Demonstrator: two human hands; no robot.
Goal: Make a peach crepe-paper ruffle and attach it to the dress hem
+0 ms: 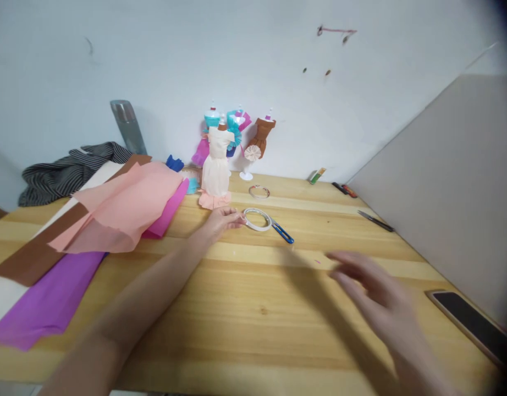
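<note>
My left hand (222,219) reaches far forward over the wooden table (253,308), its fingertips pinched on the rim of a white tape roll (257,219). Blue-handled snips (283,232) lie just right of the roll. A small mannequin in a pale peach paper dress (215,168) stands right behind the hand. My right hand (369,286) hovers low over the table at the right, blurred, fingers stretched out and holding nothing.
Sheets of peach, pink, purple, brown and white paper (113,214) lie at the left. More dressed mannequins (259,137), a metal flask (127,126) and striped cloth (67,170) stand by the wall. A phone (472,324), scissors (375,221) and another tape ring (259,191) lie nearby.
</note>
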